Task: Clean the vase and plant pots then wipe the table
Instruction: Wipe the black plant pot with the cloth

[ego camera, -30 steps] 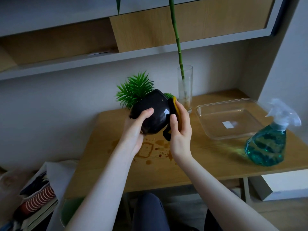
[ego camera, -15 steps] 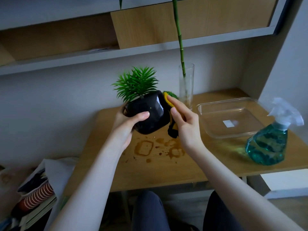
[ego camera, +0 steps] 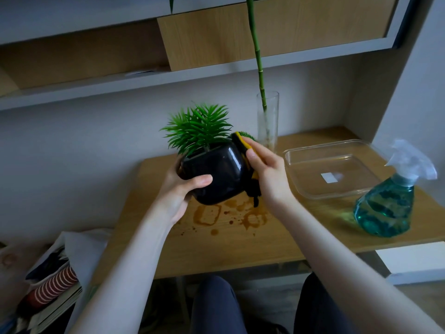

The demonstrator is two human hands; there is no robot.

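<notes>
Black plant pot (ego camera: 216, 174) with its spiky green plant (ego camera: 197, 131) is lifted above the desk (ego camera: 240, 249), tilted, over the brown stains (ego camera: 228, 215) near the desk's middle. The left hand (ego camera: 178, 189) grips the pot's left side, thumb curled across its front. The right hand (ego camera: 267, 174) presses a yellow and black cloth (ego camera: 243, 145) against the pot's right side, fingers wrapped round the cloth. At the back edge stands a glass vase (ego camera: 267, 121) holding a green stalk (ego camera: 256, 49). Toward the right edge lie a clear tray (ego camera: 361, 189) and a blue-green spray bottle (ego camera: 387, 203).
</notes>
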